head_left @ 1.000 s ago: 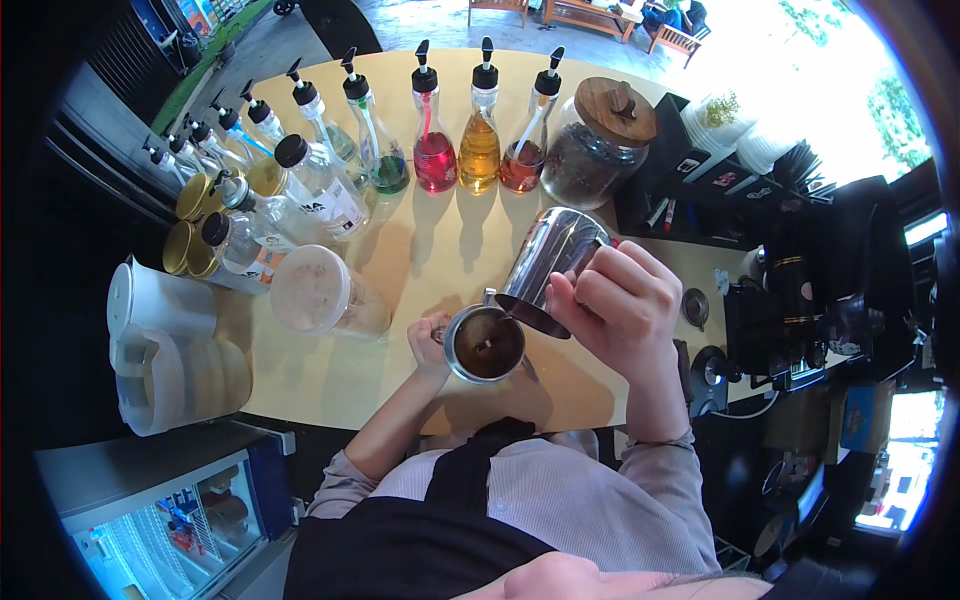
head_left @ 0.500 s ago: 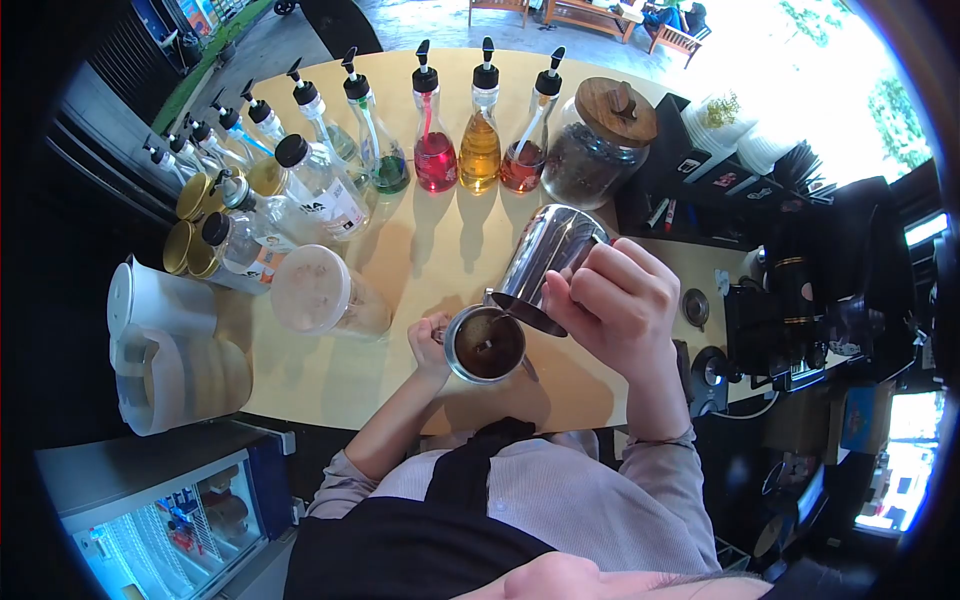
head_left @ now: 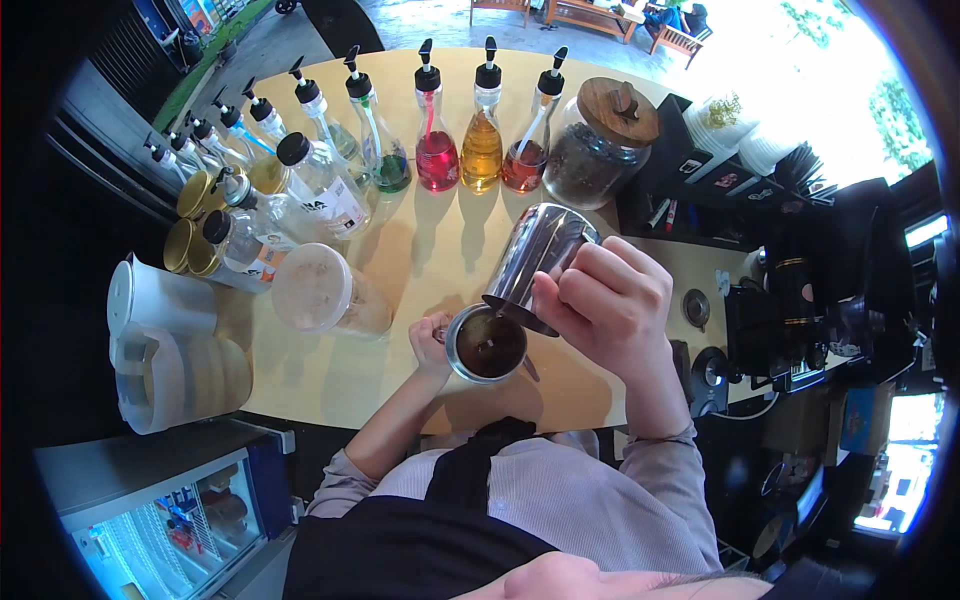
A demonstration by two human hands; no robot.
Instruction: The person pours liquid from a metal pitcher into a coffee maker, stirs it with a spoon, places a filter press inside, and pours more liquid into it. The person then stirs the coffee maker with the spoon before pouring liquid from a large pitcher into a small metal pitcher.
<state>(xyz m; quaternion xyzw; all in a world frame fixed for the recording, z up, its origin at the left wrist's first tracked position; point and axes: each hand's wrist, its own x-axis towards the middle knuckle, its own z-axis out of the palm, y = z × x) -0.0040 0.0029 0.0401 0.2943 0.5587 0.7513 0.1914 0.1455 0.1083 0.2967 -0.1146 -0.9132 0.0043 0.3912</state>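
Observation:
My left hand (head_left: 431, 342) is closed around the handle of a cup (head_left: 455, 365) with a silvery rim, low over the front of the table. Dark brown liquid (head_left: 492, 345) with a small pale spot fills the part I see. My right hand (head_left: 617, 300) grips a shiny steel milk pitcher (head_left: 541, 258) from its right side, and its handle is hidden behind the fingers. The pitcher leans to the left, its lip overlapping the cup's upper right rim. A thin stream shows at the lip, over the cup.
Pump bottles of coloured syrup (head_left: 437, 160) line the back of the wooden table (head_left: 420, 270). A wooden-lidded glass jar (head_left: 595, 160) stands back right. A lidded tub (head_left: 320, 290) and plastic pitchers (head_left: 180, 370) are at left, a black machine (head_left: 800, 300) at right.
The steel pitcher and my right hand have shifted slightly left, bringing the lip further over the cup. My left hand and the cup stay nearly in place.

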